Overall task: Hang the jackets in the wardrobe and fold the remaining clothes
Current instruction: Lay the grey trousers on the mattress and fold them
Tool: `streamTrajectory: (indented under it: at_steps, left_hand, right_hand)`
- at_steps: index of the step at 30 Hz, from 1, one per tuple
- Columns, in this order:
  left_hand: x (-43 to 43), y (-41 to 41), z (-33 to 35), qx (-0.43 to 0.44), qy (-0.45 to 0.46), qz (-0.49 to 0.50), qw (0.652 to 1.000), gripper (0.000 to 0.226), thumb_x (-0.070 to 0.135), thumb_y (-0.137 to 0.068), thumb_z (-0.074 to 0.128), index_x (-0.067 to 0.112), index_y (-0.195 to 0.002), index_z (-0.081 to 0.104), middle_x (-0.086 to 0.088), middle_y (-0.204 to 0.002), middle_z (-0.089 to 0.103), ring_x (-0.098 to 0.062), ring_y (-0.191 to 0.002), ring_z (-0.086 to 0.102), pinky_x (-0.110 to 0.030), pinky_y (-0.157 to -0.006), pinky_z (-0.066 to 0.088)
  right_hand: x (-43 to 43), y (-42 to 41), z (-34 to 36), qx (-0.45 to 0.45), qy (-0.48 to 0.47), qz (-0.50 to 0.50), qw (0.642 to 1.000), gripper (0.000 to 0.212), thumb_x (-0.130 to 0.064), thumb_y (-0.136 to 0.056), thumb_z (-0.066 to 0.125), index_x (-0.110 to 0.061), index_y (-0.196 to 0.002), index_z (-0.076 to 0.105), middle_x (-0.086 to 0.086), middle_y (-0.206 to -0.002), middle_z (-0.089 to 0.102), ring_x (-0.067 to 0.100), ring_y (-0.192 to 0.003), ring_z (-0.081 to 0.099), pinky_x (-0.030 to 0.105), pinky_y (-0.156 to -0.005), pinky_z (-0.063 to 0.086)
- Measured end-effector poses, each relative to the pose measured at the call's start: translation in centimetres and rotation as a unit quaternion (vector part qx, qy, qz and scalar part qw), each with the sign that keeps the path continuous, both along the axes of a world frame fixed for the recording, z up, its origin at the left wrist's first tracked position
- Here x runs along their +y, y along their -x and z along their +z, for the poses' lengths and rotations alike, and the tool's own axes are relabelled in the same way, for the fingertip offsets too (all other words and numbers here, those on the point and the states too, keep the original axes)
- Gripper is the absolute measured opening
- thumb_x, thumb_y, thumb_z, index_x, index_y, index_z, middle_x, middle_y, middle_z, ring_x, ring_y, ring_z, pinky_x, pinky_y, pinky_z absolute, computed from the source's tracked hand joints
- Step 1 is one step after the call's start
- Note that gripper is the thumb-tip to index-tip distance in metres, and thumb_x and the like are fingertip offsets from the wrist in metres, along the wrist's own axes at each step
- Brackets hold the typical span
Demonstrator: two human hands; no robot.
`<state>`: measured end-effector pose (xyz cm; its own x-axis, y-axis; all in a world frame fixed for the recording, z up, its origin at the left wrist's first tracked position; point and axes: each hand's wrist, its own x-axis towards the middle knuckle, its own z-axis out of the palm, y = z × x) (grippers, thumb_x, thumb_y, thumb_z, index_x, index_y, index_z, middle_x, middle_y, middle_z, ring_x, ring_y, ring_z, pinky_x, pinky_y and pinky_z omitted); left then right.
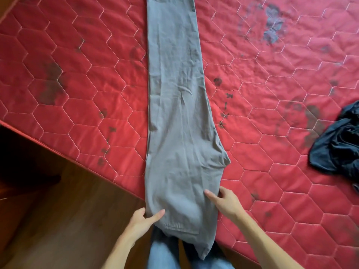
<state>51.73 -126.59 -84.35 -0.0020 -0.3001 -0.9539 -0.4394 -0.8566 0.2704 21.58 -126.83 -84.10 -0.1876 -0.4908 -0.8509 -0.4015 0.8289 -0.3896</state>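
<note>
Grey trousers point(175, 105) lie lengthwise on the red quilted mattress point(272, 117), folded leg on leg, with the waist end hanging over the near edge. My left hand point(143, 216) pinches the left edge of the waist between thumb and forefinger. On the right edge of the waist, my right hand point(223, 200) grips the cloth, thumb on top and fingers along the side. The leg ends run out of view at the top.
A dark blue crumpled garment point(338, 150) lies at the mattress's right edge. Dark stains mark the red cover in many spots. The brown wooden floor point(58, 200) shows at the lower left. My legs in blue jeans point(165, 257) stand against the bed.
</note>
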Motion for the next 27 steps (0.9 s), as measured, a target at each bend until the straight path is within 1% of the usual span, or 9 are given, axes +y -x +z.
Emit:
streamTrajectory:
  at_steps: [5,9,12,16,19,21,23,25,27]
  left_hand:
    - [0.3,0.6,-0.4,0.007,0.032,0.019,0.999,0.050,0.038,-0.069,0.089,0.010,-0.107,0.071,0.007,-0.094,0.078,-0.001,-0.088,0.072,-0.011,-0.069,0.052]
    - [1.4,0.1,-0.6,0.019,0.079,-0.007,0.997,0.049,0.037,-0.070,0.089,0.021,-0.110,0.066,0.012,-0.100,0.072,0.002,-0.091,0.067,-0.010,-0.067,0.051]
    - [3.0,-0.2,-0.9,0.036,0.106,-0.010,0.994,0.060,0.040,-0.066,0.091,0.026,-0.116,0.060,0.011,-0.110,0.070,-0.003,-0.100,0.066,-0.018,-0.077,0.054]
    - [5.0,-1.1,-0.7,0.042,0.148,-0.018,0.988,0.095,0.049,-0.060,0.091,0.028,-0.139,0.044,0.013,-0.127,0.063,-0.005,-0.117,0.060,-0.034,-0.102,0.050]
    - [6.5,-1.7,0.1,0.057,0.169,-0.027,0.984,0.102,0.050,-0.071,0.081,0.030,-0.150,0.019,0.004,-0.145,0.051,-0.014,-0.129,0.053,-0.043,-0.111,0.043]
    - [7.3,-2.4,0.6,0.060,0.150,-0.019,0.987,0.103,0.038,-0.086,0.075,0.030,-0.157,0.000,0.001,-0.153,0.038,-0.021,-0.136,0.045,-0.038,-0.113,0.037]
    - [8.3,-3.5,1.0,0.061,0.115,-0.026,0.991,0.098,0.033,-0.094,0.067,0.023,-0.159,-0.006,-0.004,-0.136,0.057,-0.018,-0.112,0.061,-0.027,-0.095,0.047]
    - [9.3,-4.6,1.5,0.060,0.103,-0.065,0.991,0.084,0.027,-0.099,0.060,0.019,-0.159,0.002,-0.005,-0.083,0.072,-0.012,-0.067,0.061,-0.021,-0.064,0.048]
    - [10.4,-5.7,2.0,0.076,0.109,-0.075,0.988,0.073,0.016,-0.101,0.057,0.021,-0.157,0.011,-0.006,-0.068,0.071,-0.012,-0.059,0.060,-0.024,-0.060,0.049]
  right_hand:
    - [2.8,-0.8,0.2,-0.059,-0.003,-0.077,0.995,0.029,-0.041,-0.089,0.071,-0.017,-0.105,0.068,-0.007,-0.102,0.073,0.010,-0.093,0.070,0.028,-0.081,0.057]
    - [4.5,-1.1,0.7,-0.102,-0.001,-0.107,0.989,0.038,-0.035,-0.083,0.079,-0.017,-0.112,0.063,-0.007,-0.107,0.072,0.008,-0.095,0.070,0.024,-0.078,0.058]
    - [6.1,-1.7,0.7,-0.099,0.027,-0.120,0.988,0.043,-0.032,-0.077,0.085,-0.018,-0.113,0.065,-0.007,-0.107,0.074,0.007,-0.092,0.072,0.021,-0.073,0.057]
    - [8.6,-3.5,1.1,-0.086,0.044,-0.155,0.983,0.044,-0.025,-0.075,0.087,-0.014,-0.112,0.066,0.000,-0.105,0.075,0.012,-0.089,0.074,0.027,-0.076,0.060]
    - [10.8,-5.2,2.0,-0.075,0.035,-0.161,0.983,0.044,-0.032,-0.077,0.085,-0.016,-0.113,0.066,-0.003,-0.106,0.075,0.009,-0.089,0.073,0.020,-0.071,0.057]
    - [12.4,-6.2,2.6,-0.058,0.022,-0.153,0.986,0.043,-0.033,-0.080,0.082,-0.016,-0.114,0.062,-0.003,-0.108,0.072,0.008,-0.089,0.071,0.013,-0.063,0.052]
    - [14.1,-6.9,3.0,-0.031,0.012,-0.136,0.990,0.040,-0.029,-0.085,0.079,-0.012,-0.115,0.058,0.000,-0.111,0.069,0.007,-0.090,0.066,0.015,-0.062,0.050]
    - [15.5,-7.3,3.3,-0.019,0.012,-0.143,0.989,0.042,-0.027,-0.087,0.076,-0.011,-0.120,0.054,0.003,-0.113,0.068,0.008,-0.090,0.065,0.024,-0.070,0.055]
    - [16.5,-7.7,4.0,-0.023,0.027,-0.159,0.987,0.057,-0.024,-0.088,0.075,-0.014,-0.136,0.045,0.002,-0.111,0.068,0.010,-0.092,0.068,0.030,-0.078,0.058]
